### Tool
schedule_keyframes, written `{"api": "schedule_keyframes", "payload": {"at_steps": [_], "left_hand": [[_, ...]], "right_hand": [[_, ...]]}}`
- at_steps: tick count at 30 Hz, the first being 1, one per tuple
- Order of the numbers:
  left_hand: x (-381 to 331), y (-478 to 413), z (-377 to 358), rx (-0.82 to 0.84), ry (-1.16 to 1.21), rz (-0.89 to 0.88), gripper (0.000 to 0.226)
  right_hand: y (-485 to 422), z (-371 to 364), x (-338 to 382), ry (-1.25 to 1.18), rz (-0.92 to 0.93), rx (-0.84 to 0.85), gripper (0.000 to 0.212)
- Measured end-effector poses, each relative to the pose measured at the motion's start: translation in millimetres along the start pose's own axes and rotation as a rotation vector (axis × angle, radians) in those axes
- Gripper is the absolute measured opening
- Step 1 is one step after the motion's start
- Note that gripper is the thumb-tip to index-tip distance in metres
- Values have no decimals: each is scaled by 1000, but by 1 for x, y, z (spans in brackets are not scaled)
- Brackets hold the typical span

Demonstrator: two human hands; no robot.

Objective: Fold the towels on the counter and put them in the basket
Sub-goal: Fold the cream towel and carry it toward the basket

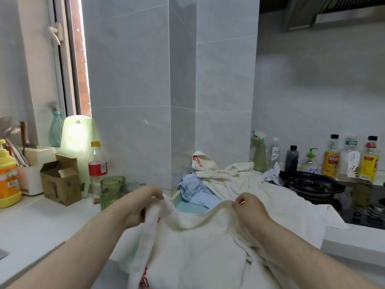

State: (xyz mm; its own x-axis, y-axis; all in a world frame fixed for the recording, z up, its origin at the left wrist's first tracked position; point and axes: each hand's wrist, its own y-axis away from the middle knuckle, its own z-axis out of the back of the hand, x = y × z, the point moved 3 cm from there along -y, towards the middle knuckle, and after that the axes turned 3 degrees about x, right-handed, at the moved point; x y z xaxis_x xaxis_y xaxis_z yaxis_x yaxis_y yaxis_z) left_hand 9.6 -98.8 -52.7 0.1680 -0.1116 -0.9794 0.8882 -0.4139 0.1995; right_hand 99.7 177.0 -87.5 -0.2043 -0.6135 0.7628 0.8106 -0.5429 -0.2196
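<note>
Both hands are up on one cream towel [198, 236], well apart. The left hand [143, 207] is curled round the left end of its top edge, and the right hand [252, 211] pinches that edge betw. thumb & finger. The rest droops toward the near side over the counter [37, 226], w/ red print showing low on the left.

To do this fold well, imo: pull the top edge taut first so the sag in the middle goes. Then match corner to corner, lay it flat & smooth w/ a palm before the next fold. The cloth looks limp and will prob. bunch if let go early. Keep it off the hob [312, 184] on the right.

More to do: a heap of towels [218, 176] lies far-centre, cream ones plus a pale blue cloth [193, 189]. Something teal [187, 206] peeks out under them; could be the basket, can't tell.

Room: grey tiled walls [225, 80], window [80, 59] far left, hood [333, 11] top right. On the counter's left: cardboard box [60, 180], green glass [112, 188], soda bottle [98, 165], orange detergent jug [8, 178]. Far right, a row of bottles [350, 159] behind the hob.
</note>
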Motion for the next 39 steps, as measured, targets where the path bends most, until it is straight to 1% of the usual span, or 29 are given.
{"api": "schedule_keyframes", "payload": {"at_steps": [1, 2, 4, 5, 7, 9, 11, 12, 13, 15, 16, 18, 20, 23, 24, 26, 28, 30, 33, 34, 35, 36, 38, 39], "left_hand": [[1, -1, -12, 32, 86, -33, 13], [2, -1, -24, 43, 122, -77, 17], [12, 0, -48, 32, 151, -154, 29], [19, 2, -59, 24, 169, -176, 36], [37, 7, -79, 36, 205, -192, 41], [60, 9, -94, 67, 214, -179, 27], [82, 8, -103, 92, 176, -163, 14], [88, 9, -105, 88, 151, -173, 12], [92, 8, -104, 69, 131, -190, 10], [94, 6, -103, 35, 114, -217, 6], [94, 5, -103, 31, 113, -219, 10], [94, 5, -104, 11, 80, -247, 12], [94, 5, -106, -19, 25, -285, 11], [95, 2, -106, -49, -1, -307, 7], [95, 2, -105, -56, 1, -310, 6], [96, 0, -105, -60, 3, -313, 2], [98, -2, -105, -53, 18, -307, 4], [99, -4, -104, -47, 41, -300, 3], [99, -4, -105, -36, 69, -296, 2], [99, -4, -105, -33, 76, -298, 4], [99, -5, -105, -31, 81, -299, 8], [99, -5, -104, -27, 93, -299, 10], [99, -5, -104, -23, 117, -294, 8], [100, -6, -104, -23, 129, -291, 7]], "right_hand": [[4, -6, 6, -62, 2, 29, 6], [9, -11, 12, -132, -8, 69, 6], [19, -15, 15, -276, -51, 193, 15], [23, -14, 14, -309, -59, 245, 19], [31, -4, 9, -211, 7, 265, 29], [42, 11, -1, -98, 78, 179, 33], [54, 25, -17, -55, 88, 73, 33], [59, 30, -28, -24, 64, 44, 32], [65, 32, -40, 32, 18, 51, 28], [77, 33, -59, 176, -100, 108, 21], [83, 32, -66, 212, -152, 137, 21], [90, 27, -75, 136, -208, 171, 30], [93, 23, -78, 44, -213, 164, 30], [92, 26, -79, -34, -191, 62, 18], [93, 29, -76, -30, -175, 37, 18], [92, 33, -75, -14, -142, -8, 25], [90, 38, -74, -65, -123, -41, 25], [89, 41, -71, -186, -165, -39, 23], [79, 47, -70, -495, -326, 30, 24], [75, 51, -68, -594, -353, 4, 24], [71, 56, -67, -673, -363, -70, 25], [67, 62, -65, -684, -341, -185, 26], [67, 68, -54, -601, -254, -408, 27], [70, 66, -43, -565, -197, -453, 24]]}}
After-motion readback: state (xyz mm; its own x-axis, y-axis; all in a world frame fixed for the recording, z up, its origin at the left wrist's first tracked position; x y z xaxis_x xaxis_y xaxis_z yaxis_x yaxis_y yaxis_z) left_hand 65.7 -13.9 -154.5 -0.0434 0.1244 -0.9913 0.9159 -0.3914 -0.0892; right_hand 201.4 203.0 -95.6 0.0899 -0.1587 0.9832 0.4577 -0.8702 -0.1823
